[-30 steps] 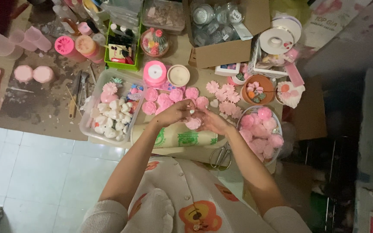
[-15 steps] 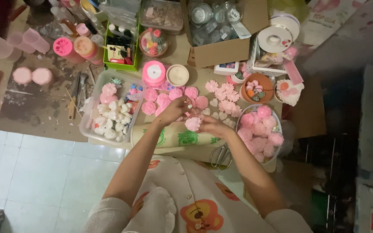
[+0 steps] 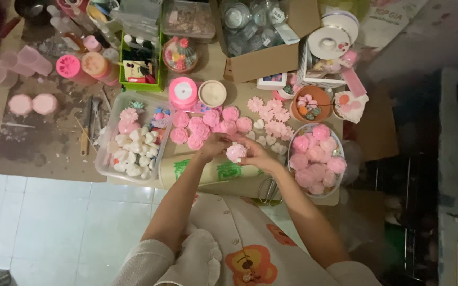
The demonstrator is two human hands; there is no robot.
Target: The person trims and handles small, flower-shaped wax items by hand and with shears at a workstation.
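Both of my hands meet over the low table at a small pink flower-shaped piece [image 3: 236,152]. My right hand [image 3: 254,156] cups it from the right and underneath. My left hand [image 3: 212,146] touches it from the left with the fingertips. Behind the hands lie several pink rose-shaped pieces [image 3: 203,127] and paler flat flowers [image 3: 272,117] spread on the table. A rolled sheet with green print [image 3: 223,172] lies just under my wrists.
A clear bowl [image 3: 291,159] of pink roses sits at the right, and a clear tray [image 3: 103,161] of white and pink shapes at the left. A pink ribbon spool [image 3: 182,91], a brown bowl [image 3: 310,98], a cardboard box [image 3: 261,62], scissors [image 3: 269,190] and pink moulds [image 3: 30,104] surround them.
My hands stay together at the same spot. The pink piece has turned slightly and now shows more plainly between the fingers of both hands.
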